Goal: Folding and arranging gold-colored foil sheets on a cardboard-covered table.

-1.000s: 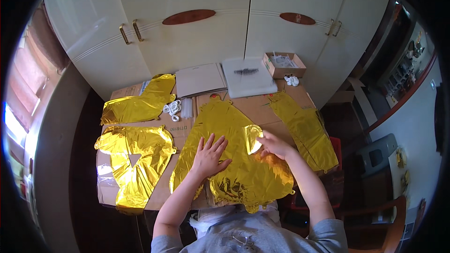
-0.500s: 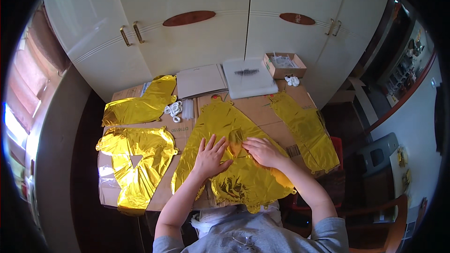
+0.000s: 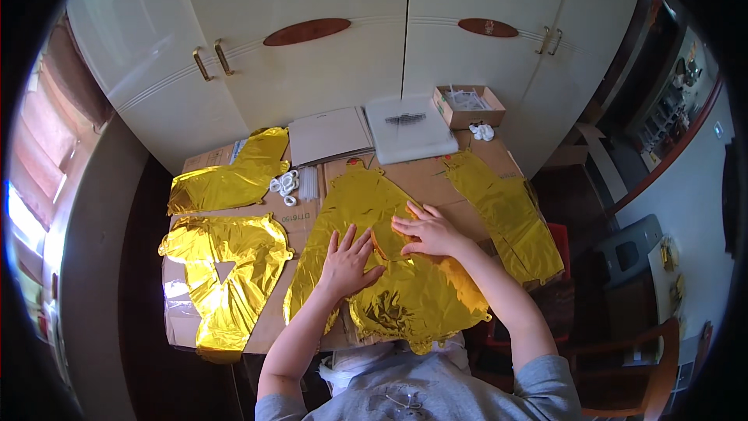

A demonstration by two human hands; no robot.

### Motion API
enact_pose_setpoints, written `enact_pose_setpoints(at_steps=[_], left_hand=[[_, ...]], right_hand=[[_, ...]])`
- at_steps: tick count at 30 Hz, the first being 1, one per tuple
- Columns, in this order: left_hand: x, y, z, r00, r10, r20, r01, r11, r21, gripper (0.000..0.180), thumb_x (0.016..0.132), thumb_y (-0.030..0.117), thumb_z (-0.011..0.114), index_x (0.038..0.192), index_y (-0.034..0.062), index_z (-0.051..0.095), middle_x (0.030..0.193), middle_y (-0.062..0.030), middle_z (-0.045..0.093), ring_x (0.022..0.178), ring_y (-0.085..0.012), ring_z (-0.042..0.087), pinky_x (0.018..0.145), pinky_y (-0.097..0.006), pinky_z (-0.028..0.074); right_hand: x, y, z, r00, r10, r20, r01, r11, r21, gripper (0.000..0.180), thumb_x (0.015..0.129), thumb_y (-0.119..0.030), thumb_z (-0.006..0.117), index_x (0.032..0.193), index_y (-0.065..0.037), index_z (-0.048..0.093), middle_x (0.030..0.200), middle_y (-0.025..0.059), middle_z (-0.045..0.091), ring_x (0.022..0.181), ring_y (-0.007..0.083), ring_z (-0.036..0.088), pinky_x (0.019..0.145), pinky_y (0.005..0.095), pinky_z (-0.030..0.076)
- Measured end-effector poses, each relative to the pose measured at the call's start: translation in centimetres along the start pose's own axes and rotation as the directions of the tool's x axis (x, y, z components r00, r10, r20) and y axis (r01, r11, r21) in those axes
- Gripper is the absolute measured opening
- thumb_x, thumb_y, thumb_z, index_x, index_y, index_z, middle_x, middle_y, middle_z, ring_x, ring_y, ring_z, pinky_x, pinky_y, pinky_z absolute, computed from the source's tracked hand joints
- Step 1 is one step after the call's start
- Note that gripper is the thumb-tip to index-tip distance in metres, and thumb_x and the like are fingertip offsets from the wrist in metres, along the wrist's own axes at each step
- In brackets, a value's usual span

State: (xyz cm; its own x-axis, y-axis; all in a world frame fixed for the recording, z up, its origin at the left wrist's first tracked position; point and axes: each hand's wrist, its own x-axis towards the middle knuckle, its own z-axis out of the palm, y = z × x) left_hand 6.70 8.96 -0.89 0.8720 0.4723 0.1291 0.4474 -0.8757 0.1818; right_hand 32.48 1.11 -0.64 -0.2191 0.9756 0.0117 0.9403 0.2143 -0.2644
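A large, flat, gold foil balloon (image 3: 360, 199) lies creased on the cardboard-covered table before me. My left hand (image 3: 347, 263) rests flat on its middle, fingers spread and pointing away from me. To the right, my right hand (image 3: 427, 232) lies palm down on the same foil with its fingers apart. A raised fold of foil stands between the two hands. Neither hand grips anything that I can see. Another gold foil balloon with a triangular opening (image 3: 253, 281) lies to the left of my left forearm.
More flat gold foil pieces lie at the back left (image 3: 230, 185) and the right (image 3: 510, 226). White rings (image 3: 287, 182) sit beside thin clear strips (image 3: 308, 184). Grey-brown board sheets (image 3: 331, 136), a clear plastic stack (image 3: 413, 134) and a small carton (image 3: 471, 117) line the cabinet.
My right hand has shifted slightly left and away from me over the foil, its fingers spreading wider. The left hand stays nearly in place. The view has moved slightly.
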Motion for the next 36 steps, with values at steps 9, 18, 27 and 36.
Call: enact_pose_setpoints(at_steps=[9, 18, 27, 36], left_hand=[[0.1, 0.2, -0.4, 0.999, 0.001, 0.033, 0.000, 1.000, -0.007, 0.076, 0.088, 0.055, 0.055, 0.146, 0.0094, 0.039, 0.152, -0.0093, 0.038, 0.144, -0.0352, 0.027, 0.116, -0.058, 0.016], [1.3, 2.5, -2.3, 0.980, 0.115, -0.161, -0.121, 0.992, -0.027, 0.037, 0.091, 0.025, 0.055, 0.118, 0.0009, 0.060, 0.129, -0.0145, 0.059, 0.131, -0.0337, 0.046, 0.111, -0.051, 0.032], [4.2, 2.8, 0.5, 0.975, 0.196, -0.105, -0.204, 0.976, -0.074, 0.045, 0.091, 0.030, 0.057, 0.130, 0.0070, 0.056, 0.133, -0.0093, 0.057, 0.127, -0.0262, 0.050, 0.106, -0.044, 0.037], [5.4, 1.6, 0.6, 0.995, 0.097, 0.023, -0.097, 0.995, 0.022, 0.067, 0.091, 0.051, 0.053, 0.143, 0.0101, 0.043, 0.149, -0.0074, 0.042, 0.139, -0.0284, 0.035, 0.114, -0.053, 0.024]], right_hand=[[1.3, -0.3, -2.0, 0.968, 0.070, 0.241, -0.040, 0.991, -0.126, 0.107, 0.072, -0.076, 0.060, 0.154, -0.017, 0.025, 0.161, -0.0026, 0.021, 0.149, 0.0334, 0.009, 0.120, 0.0490, 0.009], [1.3, -0.8, -2.6, 0.962, 0.071, 0.264, -0.044, 0.994, -0.105, 0.106, 0.073, -0.072, 0.065, 0.154, -0.017, 0.025, 0.161, -0.0022, 0.020, 0.149, 0.0340, 0.008, 0.120, 0.0502, 0.008], [1.6, -0.2, -1.6, 0.969, 0.073, 0.234, -0.054, 0.995, -0.085, 0.114, 0.071, -0.068, 0.069, 0.156, -0.017, 0.012, 0.159, 0.0051, 0.026, 0.149, 0.0342, 0.009, 0.120, 0.0511, 0.006], [1.6, -0.3, -1.6, 0.970, 0.099, 0.223, -0.080, 0.993, -0.090, 0.123, 0.068, -0.071, 0.070, 0.156, -0.014, 0.006, 0.159, 0.0088, 0.025, 0.149, 0.0340, 0.009, 0.120, 0.0516, 0.007]])
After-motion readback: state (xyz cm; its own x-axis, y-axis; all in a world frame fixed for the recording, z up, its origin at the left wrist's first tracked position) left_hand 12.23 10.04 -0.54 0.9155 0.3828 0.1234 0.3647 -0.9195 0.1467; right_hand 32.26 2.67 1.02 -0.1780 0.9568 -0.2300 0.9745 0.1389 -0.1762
